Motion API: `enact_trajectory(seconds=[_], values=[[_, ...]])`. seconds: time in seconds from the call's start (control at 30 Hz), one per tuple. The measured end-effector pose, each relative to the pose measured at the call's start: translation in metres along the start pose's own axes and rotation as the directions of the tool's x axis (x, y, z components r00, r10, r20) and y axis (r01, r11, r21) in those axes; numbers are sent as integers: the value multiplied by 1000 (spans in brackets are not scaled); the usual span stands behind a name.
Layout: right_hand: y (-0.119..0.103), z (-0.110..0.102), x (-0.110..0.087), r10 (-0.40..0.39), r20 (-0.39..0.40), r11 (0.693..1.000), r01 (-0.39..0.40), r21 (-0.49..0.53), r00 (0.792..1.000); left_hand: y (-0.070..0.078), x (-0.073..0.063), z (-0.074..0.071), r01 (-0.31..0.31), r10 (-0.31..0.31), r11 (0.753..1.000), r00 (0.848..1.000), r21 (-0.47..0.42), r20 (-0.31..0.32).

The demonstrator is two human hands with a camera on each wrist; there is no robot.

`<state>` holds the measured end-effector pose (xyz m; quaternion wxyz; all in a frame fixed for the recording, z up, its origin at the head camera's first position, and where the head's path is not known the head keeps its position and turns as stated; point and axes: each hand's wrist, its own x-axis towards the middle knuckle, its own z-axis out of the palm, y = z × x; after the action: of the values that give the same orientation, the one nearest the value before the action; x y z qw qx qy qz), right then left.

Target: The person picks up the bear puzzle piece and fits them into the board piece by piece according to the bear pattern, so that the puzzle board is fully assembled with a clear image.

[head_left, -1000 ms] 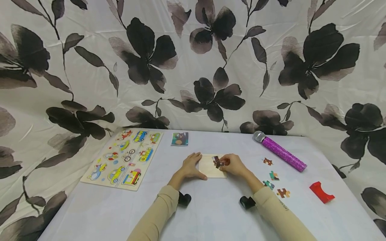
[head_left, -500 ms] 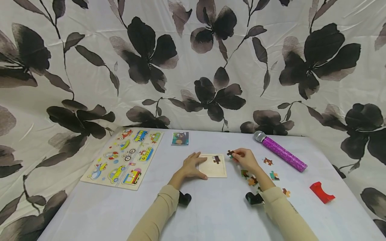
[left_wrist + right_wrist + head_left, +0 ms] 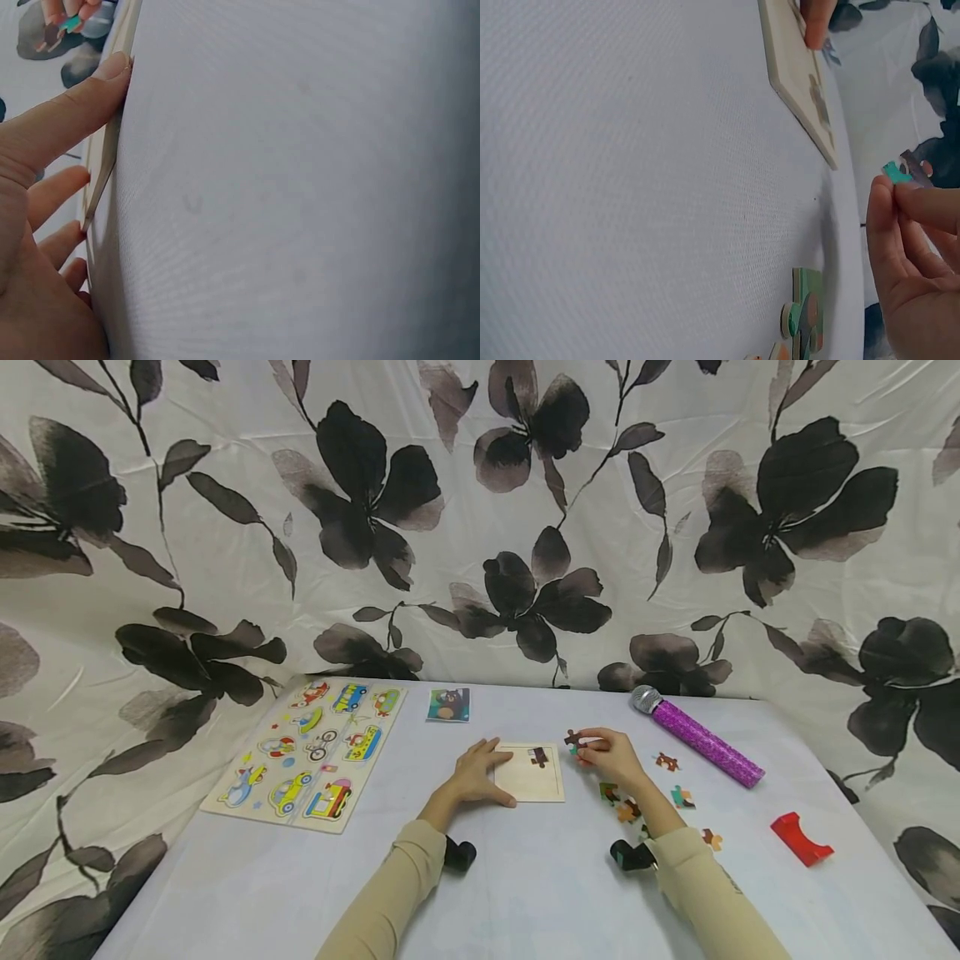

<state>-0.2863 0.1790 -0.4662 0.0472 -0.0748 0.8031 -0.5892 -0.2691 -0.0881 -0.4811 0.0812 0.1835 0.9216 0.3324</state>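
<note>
My left hand (image 3: pixel 474 777) rests on a pale wooden puzzle tray (image 3: pixel 528 785), its thumb at the near edge and its fingers spread along the left side and top. One dark brown jigsaw piece (image 3: pixel 538 758) lies near the tray's upper right. Beyond the tray's right side, my right hand (image 3: pixel 617 760) pinches another jigsaw piece (image 3: pixel 572 738) above the table. That piece shows brown and teal in the right wrist view, partly covered by the fingertips. Several loose jigsaw pieces (image 3: pixel 628 812) lie beside and under the right forearm, some of them hidden.
A vehicle puzzle board (image 3: pixel 303 752) stands at the left, and a small picture card (image 3: pixel 448 705) lies behind the tray. To the right are single jigsaw pieces (image 3: pixel 682 797), a glittery purple microphone (image 3: pixel 705 739) and a red curved block (image 3: pixel 801 839). A floral cloth hangs behind.
My right hand has drawn back rightward from over the tray with a jigsaw piece, uncovering the brown piece there. Over the last half second the held piece has tilted slightly. My left hand stays put.
</note>
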Motion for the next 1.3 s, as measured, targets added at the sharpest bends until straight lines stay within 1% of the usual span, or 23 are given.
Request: enact_trajectory(seconds=[0.13,0.23,0.27,0.33,0.43,0.47,0.5,0.53,0.57,0.67,0.73,0.8,0.9,0.97,1.03,1.17,1.23,1.3], values=[[1,0,-1,-5,-8,998,5,63,1000,0,0,1,-2,2,1000,1000,-1,-6],[2,1,-1,-27,-10,996,28,87,1000,0,0,3,-1,0,1000,999,-19,-33],[2,2,-1,-35,-13,995,36,90,999,1,1,4,-2,1,1000,999,-29,-54],[3,3,-1,-57,-12,995,58,82,998,3,2,5,-6,1,999,993,-42,-117],[3,4,-2,-90,-4,994,91,54,996,7,6,8,-19,16,1000,975,-8,-220],[3,5,-2,-97,-1,994,97,40,995,10,8,9,-28,32,999,970,17,-242],[3,5,-2,-102,4,994,102,30,995,12,10,9,-39,50,998,967,50,-248],[3,6,-2,-102,4,995,102,21,995,14,12,10,-52,72,995,968,88,-240],[3,6,-3,-97,4,995,97,16,995,17,15,10,-64,91,990,972,128,-217],[4,9,-3,-74,11,997,74,29,997,24,21,11,-107,134,965,986,240,-100],[5,10,-4,-58,19,998,57,40,998,29,23,12,-123,138,950,990,288,-32],[5,11,-4,-51,28,998,50,47,998,33,26,12,-125,131,940,991,318,1],[5,11,-4,-46,32,998,45,33,998,35,29,12,-135,142,927,990,349,7],[5,12,-4,-39,34,999,38,16,999,34,31,13,-151,160,923,987,354,3],[5,13,-5,-30,44,999,30,-11,999,32,32,14,-157,163,929,987,336,10],[4,15,-6,-25,63,998,29,-63,998,27,31,15,-121,114,963,993,243,42],[3,15,-7,-28,66,996,34,-86,997,26,31,16,-112,101,970,993,216,58],[2,15,-7,-30,62,994,37,-103,998,26,30,16,-120,105,968,991,221,77]])
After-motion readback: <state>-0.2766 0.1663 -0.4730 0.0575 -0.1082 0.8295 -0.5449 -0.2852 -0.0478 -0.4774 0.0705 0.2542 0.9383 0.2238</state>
